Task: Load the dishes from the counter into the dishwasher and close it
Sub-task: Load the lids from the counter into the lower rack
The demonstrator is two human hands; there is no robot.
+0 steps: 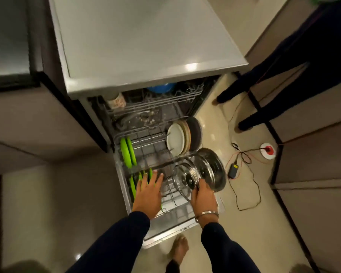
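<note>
Loading a glass lid point(193, 179) into the front right corner of the pulled-out lower rack point(158, 154) of the dishwasher point(146, 46).

The right hand point(203, 195) gripped the lid's near edge, fingers curled round it; the left hand point(149, 189) lay flat and spread over the rack's front left, by the green plates point(127, 154). Next, likely, the lid needed seating upright between tines beside the steel lids point(213, 168).

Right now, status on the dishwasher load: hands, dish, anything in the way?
Left hand open over lower rack. Right hand has its grip on glass lid, beside steel lids. Green plates and white plates racked. Door open.
</note>
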